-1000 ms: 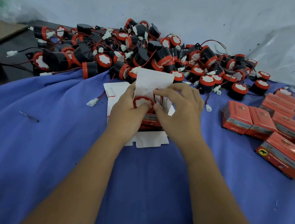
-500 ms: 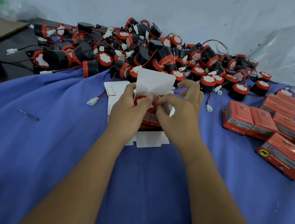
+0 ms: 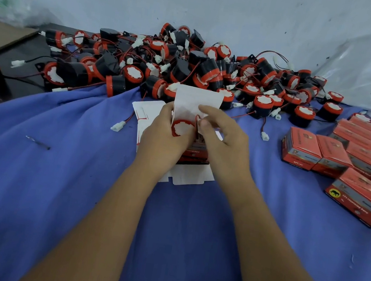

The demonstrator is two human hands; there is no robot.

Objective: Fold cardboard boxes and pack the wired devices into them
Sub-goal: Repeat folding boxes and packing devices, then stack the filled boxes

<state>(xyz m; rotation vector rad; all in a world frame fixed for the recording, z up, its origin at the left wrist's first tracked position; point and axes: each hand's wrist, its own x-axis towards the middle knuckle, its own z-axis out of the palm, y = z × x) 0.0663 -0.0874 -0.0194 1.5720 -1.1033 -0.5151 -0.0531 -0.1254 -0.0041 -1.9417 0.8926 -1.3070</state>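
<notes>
At the middle of the blue cloth, an open red cardboard box (image 3: 196, 151) stands with its white lid flap (image 3: 195, 103) raised. A black device with a red rim and white face (image 3: 182, 128) sits in the box's opening. My left hand (image 3: 164, 137) is wrapped around the box's left side, thumb by the device's rim. Against the box's right side is my right hand (image 3: 225, 138), its thumb and forefinger pinching the device's red wire at the opening. Flat white box blanks (image 3: 146, 113) lie under and behind the box.
A big heap of black-and-red wired devices (image 3: 189, 71) fills the back of the table. Several closed red boxes (image 3: 343, 160) lie at the right. A loose white connector on a red wire (image 3: 117, 126) lies left of my hands. A plastic sheet (image 3: 368, 70) hangs at the back right.
My right hand's fingers have drawn in from the flap and now pinch the wire at the box's opening. The device sits a little lower in the box. My left hand has stayed put.
</notes>
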